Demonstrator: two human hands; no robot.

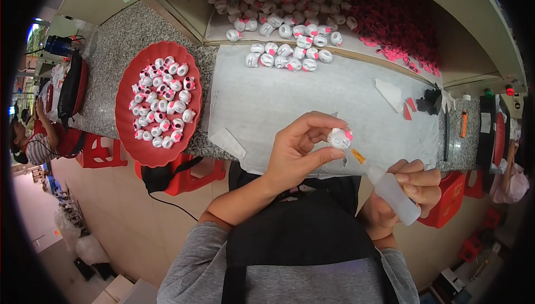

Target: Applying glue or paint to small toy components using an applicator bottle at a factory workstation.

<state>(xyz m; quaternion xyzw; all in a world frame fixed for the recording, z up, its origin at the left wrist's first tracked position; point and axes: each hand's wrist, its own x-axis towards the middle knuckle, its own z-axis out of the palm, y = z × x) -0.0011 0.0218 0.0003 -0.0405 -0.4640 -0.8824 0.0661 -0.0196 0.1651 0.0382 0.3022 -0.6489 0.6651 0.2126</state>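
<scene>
Between the thumb and fingers of my left hand [298, 151] is a small white figurine head [337, 137] with a pink bow. My right hand [409, 190] is wrapped round a translucent squeeze bottle [394, 197], tilted so that its yellow-orange nozzle [358, 156] points up at the head. The thin tip is at or very near the head's lower edge; I cannot tell if it touches. Both hands are over the near edge of the paper-covered worktop [267, 103]. Beyond them lies a cluster of similar white heads [287, 58].
A red scalloped tray [123, 109] of white, pink and black heads stands at left. The back shelf [356, 56] bears piled white heads and small pink pieces [395, 25]. White paper scraps [389, 93], black scraps [429, 101] and an orange tool [463, 124] lie right. Another person [39, 142] is far left.
</scene>
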